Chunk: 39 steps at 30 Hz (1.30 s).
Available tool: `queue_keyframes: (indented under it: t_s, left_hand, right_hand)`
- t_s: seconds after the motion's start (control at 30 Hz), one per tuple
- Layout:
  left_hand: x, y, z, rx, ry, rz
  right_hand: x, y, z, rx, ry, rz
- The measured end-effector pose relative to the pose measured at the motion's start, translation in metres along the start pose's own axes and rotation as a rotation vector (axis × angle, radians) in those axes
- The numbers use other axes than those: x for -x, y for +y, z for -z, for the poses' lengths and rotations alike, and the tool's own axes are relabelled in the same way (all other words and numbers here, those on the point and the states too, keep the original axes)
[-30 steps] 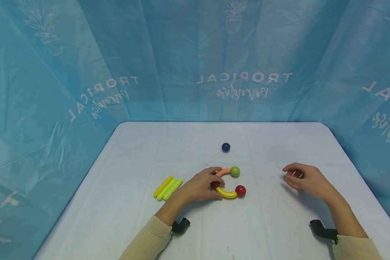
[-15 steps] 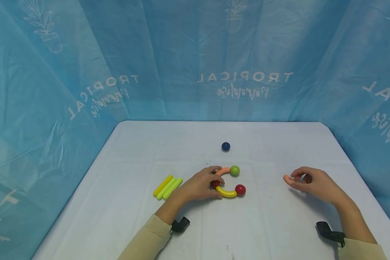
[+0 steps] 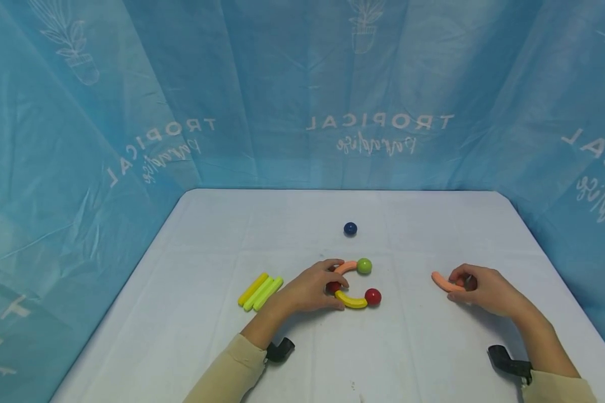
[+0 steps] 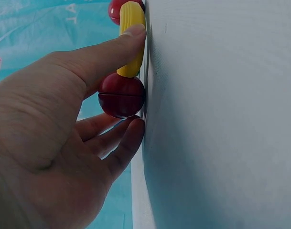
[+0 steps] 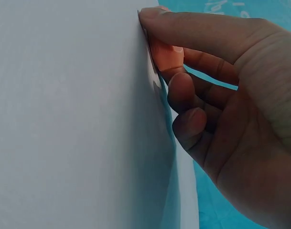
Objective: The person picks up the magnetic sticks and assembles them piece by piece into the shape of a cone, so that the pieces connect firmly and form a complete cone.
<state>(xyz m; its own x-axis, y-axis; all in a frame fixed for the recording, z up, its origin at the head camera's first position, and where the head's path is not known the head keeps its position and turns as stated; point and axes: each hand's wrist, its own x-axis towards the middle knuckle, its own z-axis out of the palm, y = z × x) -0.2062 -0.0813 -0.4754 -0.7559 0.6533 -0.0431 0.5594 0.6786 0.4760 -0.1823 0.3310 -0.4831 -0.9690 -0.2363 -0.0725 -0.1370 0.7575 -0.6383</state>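
Observation:
My left hand [image 3: 310, 288] holds a chain of balls and curved sticks on the table. In the left wrist view its thumb lies against a yellow curved stick [image 4: 131, 62], with the other fingers near a dark red ball [image 4: 121, 95]. An orange curved stick [image 3: 349, 266] runs from under those fingers to a green ball [image 3: 364, 266]. The yellow stick's other end meets a red ball [image 3: 373, 296]. Farther right, my right hand [image 3: 489, 291] pinches a second orange curved stick [image 3: 441, 281] by one end, low at the table surface; the fingers hide that end.
A dark blue ball [image 3: 350, 228] lies beyond the chain. Several straight yellow and lime sticks [image 3: 260, 292] lie side by side left of my left hand. A white cloth covers the table [image 3: 222, 224], with blue curtains [image 3: 282, 84] behind and at both sides.
My right hand has shifted slightly right and nearer to me; the orange curved stick, hidden at first, now sticks out from its fingers. The left hand and chain stay in place.

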Motion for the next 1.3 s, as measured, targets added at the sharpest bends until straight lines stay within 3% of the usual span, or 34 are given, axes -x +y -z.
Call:
queue_keyframes:
  t_s: [0.53, 0.73, 0.97, 1.3]
  left_hand:
    - [0.001, 0.002, 0.000, 0.004, 0.002, -0.015]
    - [0.002, 0.003, 0.000, -0.012, -0.011, 0.005]
    - [0.003, 0.005, 0.001, -0.034, -0.011, 0.002]
    - [0.002, 0.003, 0.001, -0.047, 0.001, -0.014]
  right_hand:
    - [-0.005, -0.012, -0.004, 0.042, 0.037, -0.016]
    - [-0.011, -0.019, -0.010, -0.016, 0.004, -0.011]
    - [-0.020, -0.025, -0.018, -0.168, -0.042, -0.007]
    - [-0.031, -0.035, -0.029, -0.144, -0.025, 0.052]
